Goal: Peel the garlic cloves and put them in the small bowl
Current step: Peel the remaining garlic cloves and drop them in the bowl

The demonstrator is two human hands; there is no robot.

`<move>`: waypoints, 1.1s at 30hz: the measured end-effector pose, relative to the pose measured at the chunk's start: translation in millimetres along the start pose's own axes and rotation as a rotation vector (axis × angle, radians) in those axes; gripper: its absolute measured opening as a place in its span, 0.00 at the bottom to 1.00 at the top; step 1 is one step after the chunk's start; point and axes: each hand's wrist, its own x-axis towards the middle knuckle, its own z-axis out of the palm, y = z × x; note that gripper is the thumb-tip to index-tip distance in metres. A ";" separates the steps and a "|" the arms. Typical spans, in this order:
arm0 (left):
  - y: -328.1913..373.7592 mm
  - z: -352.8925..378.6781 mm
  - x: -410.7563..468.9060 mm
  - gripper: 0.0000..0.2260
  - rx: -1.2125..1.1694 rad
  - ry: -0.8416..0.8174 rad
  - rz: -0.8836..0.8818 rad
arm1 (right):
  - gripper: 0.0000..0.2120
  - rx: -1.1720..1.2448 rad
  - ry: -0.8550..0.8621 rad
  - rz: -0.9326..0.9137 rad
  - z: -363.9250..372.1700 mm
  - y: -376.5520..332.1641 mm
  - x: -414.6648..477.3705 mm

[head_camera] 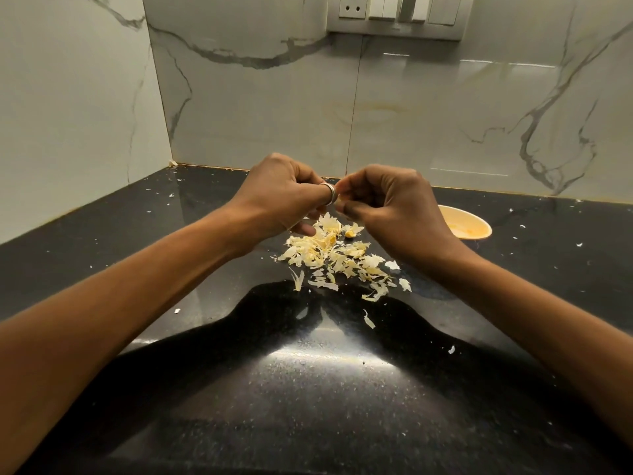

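**Both hands pinching a garlic clove above the peel pile, dark counter, marble corner**

Landmark: the peel pile (335,255), a loose heap of pale yellow-white skins on the black countertop (308,389).

Left hand (277,197) and right hand (387,207) are raised just above the far edge of the peel pile, knuckles up, fingers curled in on both. Their fingertips meet and both pinch the same small pale garlic clove (340,197). It is mostly hidden by the fingers, so I cannot tell how much skin is off. There is a silver ring (329,193) on the left hand.

The small bowl (479,222) is yellow and sits on the counter to the right of the peel pile and slightly beyond it, partly behind the right wrist. Its contents are too blurred to tell.

The countertop is polished speckled black stone. A bright light reflection and the person's dark shadow lie on the near side of the peel pile. Stray skin flecks are scattered all round the pile: left, right and nearer the camera.

Beyond the peel pile is a glossy white marble backsplash (411,108) with grey veins. A second marble wall (68,97) to the left of the pile forms a corner with it. A switch and socket plate (397,15) is high on the backsplash, above the pile.
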 end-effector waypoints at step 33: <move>8.8 -5.9 3.1 0.06 -0.286 -0.022 -0.361 | 0.08 0.866 -0.074 0.429 -4.0 -2.0 2.8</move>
